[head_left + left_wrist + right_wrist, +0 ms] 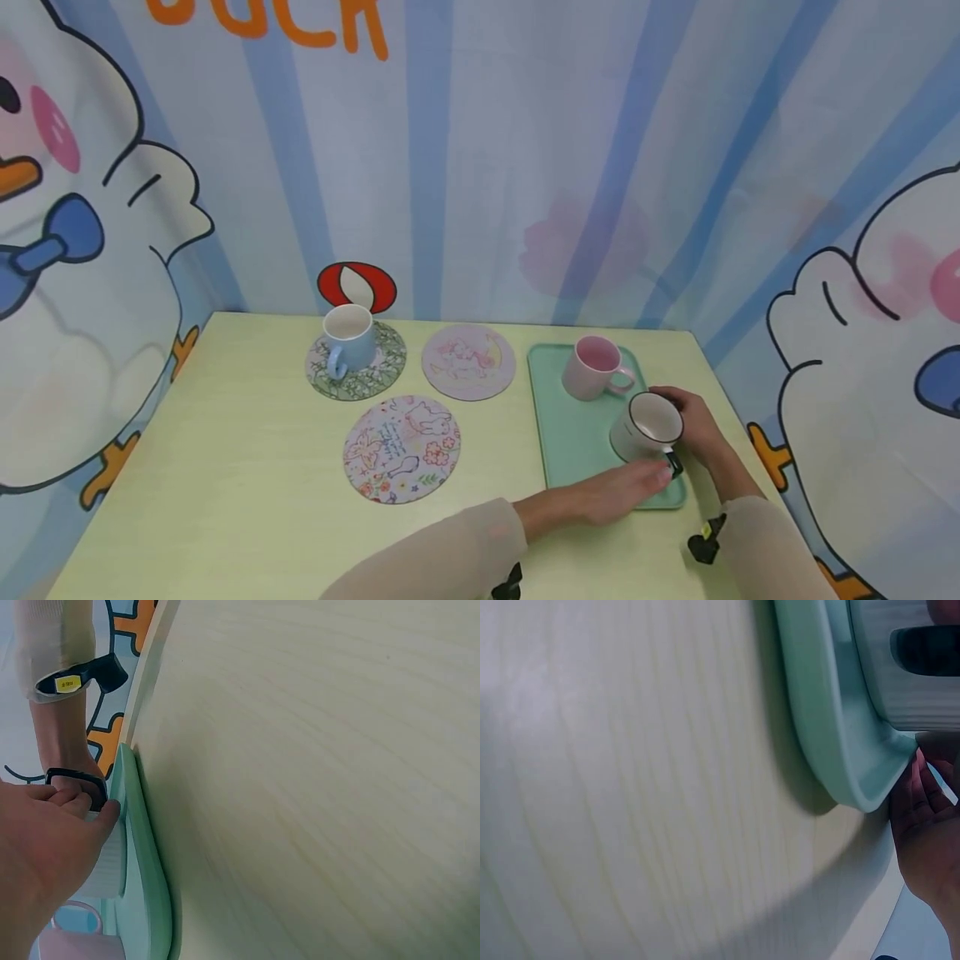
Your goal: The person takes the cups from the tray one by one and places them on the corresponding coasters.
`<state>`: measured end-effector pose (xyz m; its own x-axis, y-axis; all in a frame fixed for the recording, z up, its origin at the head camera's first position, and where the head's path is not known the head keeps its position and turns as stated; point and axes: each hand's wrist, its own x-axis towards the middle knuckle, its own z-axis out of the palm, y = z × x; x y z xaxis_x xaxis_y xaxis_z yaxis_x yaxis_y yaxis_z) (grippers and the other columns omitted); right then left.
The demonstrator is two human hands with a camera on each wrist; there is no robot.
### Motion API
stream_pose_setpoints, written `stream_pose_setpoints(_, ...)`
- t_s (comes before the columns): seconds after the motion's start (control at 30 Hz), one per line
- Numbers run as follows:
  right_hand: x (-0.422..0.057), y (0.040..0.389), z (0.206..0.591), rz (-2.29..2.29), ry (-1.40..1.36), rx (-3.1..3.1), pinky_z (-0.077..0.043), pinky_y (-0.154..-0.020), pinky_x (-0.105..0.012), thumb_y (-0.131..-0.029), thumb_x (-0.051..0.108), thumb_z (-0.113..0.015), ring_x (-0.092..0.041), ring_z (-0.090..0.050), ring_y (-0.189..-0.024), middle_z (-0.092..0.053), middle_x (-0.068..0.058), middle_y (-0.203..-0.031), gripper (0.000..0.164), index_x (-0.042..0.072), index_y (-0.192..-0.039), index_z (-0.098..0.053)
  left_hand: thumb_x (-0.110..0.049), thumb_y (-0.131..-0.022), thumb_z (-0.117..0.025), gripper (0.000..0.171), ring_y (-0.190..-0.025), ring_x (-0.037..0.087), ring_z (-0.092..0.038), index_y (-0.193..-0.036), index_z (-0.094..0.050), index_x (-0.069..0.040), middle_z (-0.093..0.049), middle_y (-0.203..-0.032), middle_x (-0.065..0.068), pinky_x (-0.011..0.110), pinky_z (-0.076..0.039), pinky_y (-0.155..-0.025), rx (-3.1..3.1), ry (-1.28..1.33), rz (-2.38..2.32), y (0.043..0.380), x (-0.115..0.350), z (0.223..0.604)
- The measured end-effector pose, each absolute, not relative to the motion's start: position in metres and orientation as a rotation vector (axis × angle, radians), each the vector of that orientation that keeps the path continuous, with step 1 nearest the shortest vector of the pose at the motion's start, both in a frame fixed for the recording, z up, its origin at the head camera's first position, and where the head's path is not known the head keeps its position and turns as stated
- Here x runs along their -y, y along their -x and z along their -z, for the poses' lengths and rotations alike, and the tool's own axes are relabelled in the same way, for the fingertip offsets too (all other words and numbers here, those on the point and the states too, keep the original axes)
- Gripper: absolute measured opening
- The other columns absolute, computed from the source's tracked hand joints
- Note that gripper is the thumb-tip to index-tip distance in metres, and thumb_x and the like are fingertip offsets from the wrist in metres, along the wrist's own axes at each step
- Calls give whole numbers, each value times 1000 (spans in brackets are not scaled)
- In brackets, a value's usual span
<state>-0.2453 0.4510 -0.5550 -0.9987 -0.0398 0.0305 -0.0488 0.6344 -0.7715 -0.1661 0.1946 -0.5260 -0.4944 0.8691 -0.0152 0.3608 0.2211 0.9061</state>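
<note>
A white mug (628,435) with a dark rim and black handle (96,787) is at the near right part of a green tray (551,425). My left hand (622,492) reaches across the tray's near end and pinches the mug at its handle. From the right, my right hand (697,423) holds the mug's far right side, fingers bent round behind it and partly hidden. Behind the white mug, a pink mug (585,379) stands upright on the tray, its handle to the right. In the right wrist view, the white mug's ribbed side (885,682) shows above the tray floor.
A light blue mug (358,346) stands on a green patterned round mat (386,379) at the back left. Beside it lies a pink unicorn mat (468,362), with a flowered mat (401,450) in front. A striped cartoon curtain (480,167) rises behind the wooden table (225,467).
</note>
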Motion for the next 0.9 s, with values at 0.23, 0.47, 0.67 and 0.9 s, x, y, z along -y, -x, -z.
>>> stream_pose_setpoints(0.23,-453,243,557,-1335,-56,2835,-48,-93,-24,-98,7,-75,-40,-58,-128,-62,-30,-141,53,-9,-145,-57,-54,-115,-15,70,-155,6,-24,-168,-30,-12,-28,-172,-1,26,-25,-124,-1918,-1102,-1280,165,-199,529)
stream_pose_setpoints(0.47,-451,244,558,-1339,-79,2827,-49,-95,-29,-99,7,-75,-39,-59,-127,-61,-31,-141,53,-9,-145,-57,-56,-114,-21,66,-156,2,-20,-170,-24,-21,-23,-172,-11,26,-24,-124,-1848,-999,-1297,166,-207,534)
stream_pose_setpoints(0.67,-449,240,553,-1341,-93,2826,-49,-92,-24,-100,7,-74,-40,-58,-128,-61,-31,-141,51,-9,-145,-57,-52,-115,-29,58,-146,3,-38,-161,-38,-19,-42,-163,-8,26,-35,-118,-1869,-1004,-1314,168,-208,535)
stream_pose_setpoints(0.9,-449,239,551,-1360,-117,2819,-49,-89,-20,-100,6,-73,-32,-62,-123,-61,-32,-140,50,-11,-144,-56,-48,-115,-35,39,-115,3,-54,-133,-49,-17,-57,-129,-6,22,-46,-96,-1900,-1044,-1356,171,-200,537)
